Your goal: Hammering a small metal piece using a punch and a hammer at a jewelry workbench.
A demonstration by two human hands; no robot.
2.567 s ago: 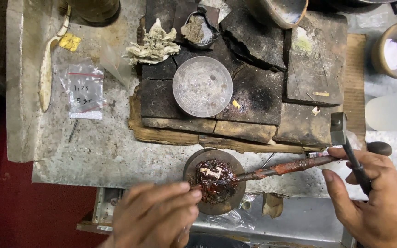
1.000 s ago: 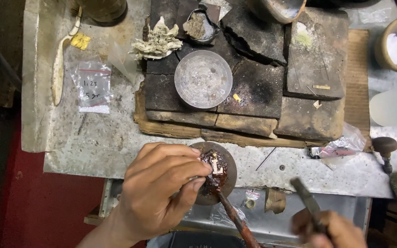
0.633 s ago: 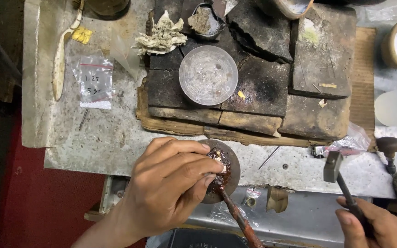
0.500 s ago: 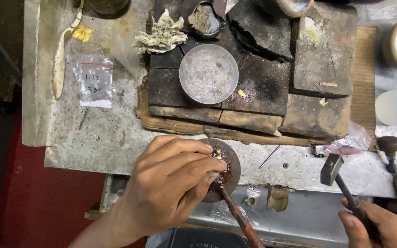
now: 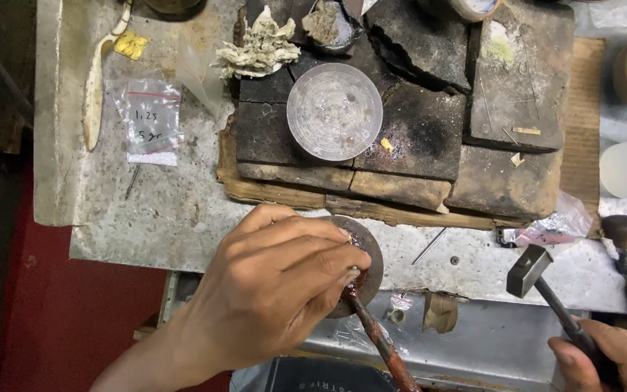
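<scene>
While our left hand (image 5: 270, 290) closes over the red-coated stick (image 5: 379, 341) on the round metal disc (image 5: 368, 250) at the bench edge, our right hand (image 5: 611, 359) grips a small hammer (image 5: 546, 279) — raised, well apart from it

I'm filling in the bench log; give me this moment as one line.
left hand: pinching tool on round block | right hand: gripping small hammer, head raised off bench | resin-coated stick: angled toward worker
</scene>
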